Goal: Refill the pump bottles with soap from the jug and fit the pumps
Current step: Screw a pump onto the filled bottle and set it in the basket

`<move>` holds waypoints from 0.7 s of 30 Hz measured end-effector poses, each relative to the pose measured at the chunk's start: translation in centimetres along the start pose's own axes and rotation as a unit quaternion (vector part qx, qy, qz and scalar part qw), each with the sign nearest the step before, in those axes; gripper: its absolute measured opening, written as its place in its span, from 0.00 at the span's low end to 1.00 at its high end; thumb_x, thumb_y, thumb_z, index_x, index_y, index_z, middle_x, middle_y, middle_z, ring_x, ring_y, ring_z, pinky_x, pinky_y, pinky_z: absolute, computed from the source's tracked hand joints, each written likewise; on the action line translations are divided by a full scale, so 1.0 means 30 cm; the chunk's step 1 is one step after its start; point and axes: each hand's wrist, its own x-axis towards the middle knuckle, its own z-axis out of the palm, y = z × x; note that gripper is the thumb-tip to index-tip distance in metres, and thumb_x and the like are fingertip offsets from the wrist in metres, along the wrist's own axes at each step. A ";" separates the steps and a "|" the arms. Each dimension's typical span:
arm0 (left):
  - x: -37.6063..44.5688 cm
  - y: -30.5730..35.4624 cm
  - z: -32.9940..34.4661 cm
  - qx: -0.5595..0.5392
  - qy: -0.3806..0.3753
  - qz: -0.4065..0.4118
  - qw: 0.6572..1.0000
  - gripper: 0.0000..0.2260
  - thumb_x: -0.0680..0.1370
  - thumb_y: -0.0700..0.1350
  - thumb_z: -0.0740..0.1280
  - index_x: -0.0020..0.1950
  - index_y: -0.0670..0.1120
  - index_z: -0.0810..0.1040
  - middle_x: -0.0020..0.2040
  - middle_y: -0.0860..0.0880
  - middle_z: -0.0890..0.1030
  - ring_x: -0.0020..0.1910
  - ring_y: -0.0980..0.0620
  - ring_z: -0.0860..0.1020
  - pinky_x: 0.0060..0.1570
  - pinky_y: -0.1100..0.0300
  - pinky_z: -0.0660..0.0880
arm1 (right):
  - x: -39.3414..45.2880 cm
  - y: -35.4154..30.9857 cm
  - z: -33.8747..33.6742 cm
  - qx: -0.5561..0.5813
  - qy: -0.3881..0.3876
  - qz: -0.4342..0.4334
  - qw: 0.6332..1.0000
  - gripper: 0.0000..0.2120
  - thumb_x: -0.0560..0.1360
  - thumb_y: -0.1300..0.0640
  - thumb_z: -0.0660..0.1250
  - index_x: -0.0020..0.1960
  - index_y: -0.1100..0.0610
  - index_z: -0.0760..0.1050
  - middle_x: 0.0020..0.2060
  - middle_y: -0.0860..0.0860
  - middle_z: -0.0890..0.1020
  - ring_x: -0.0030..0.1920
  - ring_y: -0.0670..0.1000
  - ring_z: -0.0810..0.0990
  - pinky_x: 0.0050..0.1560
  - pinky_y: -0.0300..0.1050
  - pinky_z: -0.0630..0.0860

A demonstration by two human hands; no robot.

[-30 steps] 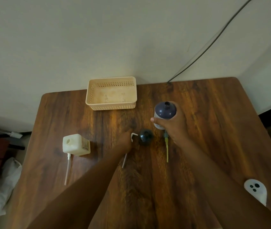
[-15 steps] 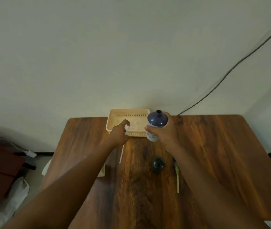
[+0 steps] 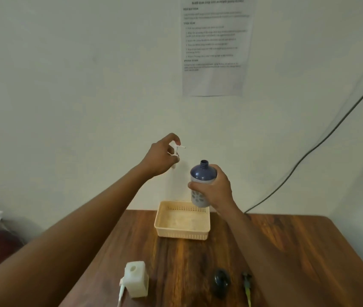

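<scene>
White plastic forms the square bottle (image 3: 136, 281) standing uncapped at the table's (image 3: 298, 251) near left; its fill cannot be judged. A white pump (image 3: 176, 149) is pinched by the left hand (image 3: 161, 157), raised in the air; it is judged light, best held at the collar. Beige basket (image 3: 182, 221) appears empty. The blue bottle (image 3: 202, 182), judged smooth and slippery, is gripped mid-body by the right hand (image 3: 214, 191), neck open.

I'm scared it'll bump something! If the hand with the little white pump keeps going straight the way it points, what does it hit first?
Probably the wall. The left hand with the white pump reaches forward, nothing shows between, though depth is unclear.
</scene>
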 end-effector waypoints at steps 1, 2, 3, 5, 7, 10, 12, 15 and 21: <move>0.006 0.036 -0.043 -0.006 0.014 0.010 1.000 0.15 0.77 0.39 0.73 0.58 0.54 0.74 0.49 0.42 0.81 0.45 0.44 0.83 0.39 0.60 0.77 | 0.000 -0.036 0.001 0.002 -0.001 -0.007 1.000 0.33 0.62 0.53 0.84 0.61 0.43 0.71 0.52 0.41 0.78 0.50 0.47 0.79 0.43 0.35 0.74; 0.012 0.072 -0.088 -0.015 0.026 0.019 0.999 0.15 0.77 0.39 0.73 0.58 0.54 0.74 0.49 0.42 0.81 0.44 0.45 0.82 0.39 0.60 0.77 | 0.001 -0.074 0.004 0.006 -0.003 -0.014 1.000 0.33 0.63 0.52 0.84 0.61 0.43 0.71 0.52 0.41 0.78 0.51 0.47 0.79 0.43 0.36 0.75; 0.021 0.108 -0.131 -0.024 0.035 0.029 0.999 0.15 0.77 0.39 0.73 0.58 0.54 0.74 0.48 0.42 0.81 0.43 0.46 0.82 0.39 0.59 0.78 | 0.008 -0.109 0.005 0.009 -0.006 -0.022 1.000 0.33 0.63 0.52 0.84 0.62 0.43 0.71 0.53 0.42 0.78 0.51 0.47 0.79 0.44 0.37 0.75; 0.033 0.182 -0.205 -0.040 0.051 0.055 0.996 0.15 0.77 0.39 0.74 0.58 0.54 0.75 0.49 0.40 0.81 0.43 0.45 0.83 0.39 0.57 0.79 | 0.023 -0.164 0.007 0.010 -0.009 -0.036 0.999 0.32 0.63 0.51 0.84 0.62 0.44 0.71 0.52 0.41 0.78 0.51 0.47 0.79 0.46 0.39 0.76; 0.041 0.243 -0.265 -0.050 0.074 0.079 0.993 0.15 0.76 0.38 0.74 0.58 0.54 0.76 0.49 0.38 0.82 0.44 0.44 0.84 0.37 0.59 0.78 | 0.024 -0.204 0.007 0.011 -0.010 -0.048 0.999 0.31 0.63 0.51 0.83 0.62 0.45 0.72 0.52 0.41 0.79 0.51 0.46 0.79 0.46 0.39 0.76; 0.050 0.331 -0.341 -0.060 0.110 0.110 0.986 0.15 0.76 0.37 0.74 0.58 0.53 0.76 0.44 0.41 0.81 0.43 0.42 0.85 0.38 0.55 0.81 | 0.025 -0.235 0.010 0.009 -0.013 -0.063 0.998 0.30 0.64 0.52 0.83 0.61 0.46 0.73 0.52 0.42 0.80 0.52 0.46 0.80 0.47 0.39 0.77; 0.059 0.383 -0.377 -0.069 0.128 0.129 0.981 0.16 0.76 0.37 0.74 0.58 0.53 0.75 0.45 0.38 0.82 0.45 0.39 0.85 0.44 0.46 0.84 | 0.024 -0.250 0.010 0.003 -0.016 -0.067 0.998 0.30 0.64 0.52 0.83 0.61 0.46 0.72 0.51 0.41 0.79 0.51 0.47 0.80 0.48 0.39 0.77; 0.064 0.449 -0.403 -0.079 0.142 0.144 0.976 0.16 0.76 0.37 0.73 0.59 0.52 0.75 0.47 0.38 0.83 0.45 0.41 0.85 0.43 0.49 0.83 | 0.021 -0.265 0.012 -0.003 -0.019 -0.068 0.998 0.31 0.64 0.51 0.83 0.61 0.45 0.71 0.51 0.40 0.78 0.50 0.47 0.79 0.46 0.38 0.76; 0.061 0.525 -0.393 -0.087 0.152 0.165 0.971 0.16 0.77 0.37 0.73 0.60 0.51 0.75 0.46 0.41 0.82 0.45 0.40 0.84 0.43 0.45 0.82 | 0.017 -0.284 0.006 0.007 -0.021 -0.065 0.998 0.32 0.62 0.51 0.83 0.61 0.46 0.73 0.51 0.41 0.79 0.49 0.46 0.80 0.46 0.39 0.77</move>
